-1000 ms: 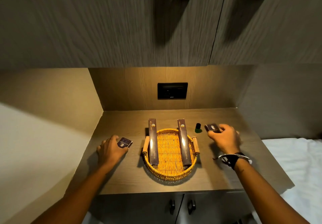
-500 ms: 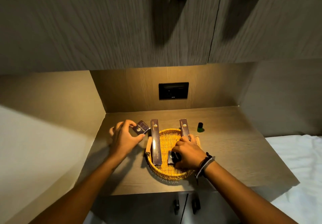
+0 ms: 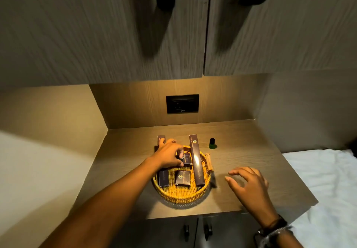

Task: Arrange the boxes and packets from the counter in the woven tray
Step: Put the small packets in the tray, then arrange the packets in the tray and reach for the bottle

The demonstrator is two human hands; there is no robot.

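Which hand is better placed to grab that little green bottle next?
Right. The right hand hovers open and empty on the green bottle's side; the left hand is over the woven tray holding a packet.

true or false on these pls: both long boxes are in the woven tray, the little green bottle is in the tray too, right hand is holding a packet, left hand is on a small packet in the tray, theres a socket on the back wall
1. Both long boxes lie in the woven tray: true, the left long box and the right long box both rest in it.
2. The green bottle is in the tray: false, it stands on the counter behind it.
3. The right hand holds a packet: false, it hovers empty, fingers spread.
4. The left hand is on a small packet in the tray: true.
5. A socket is on the back wall: true.
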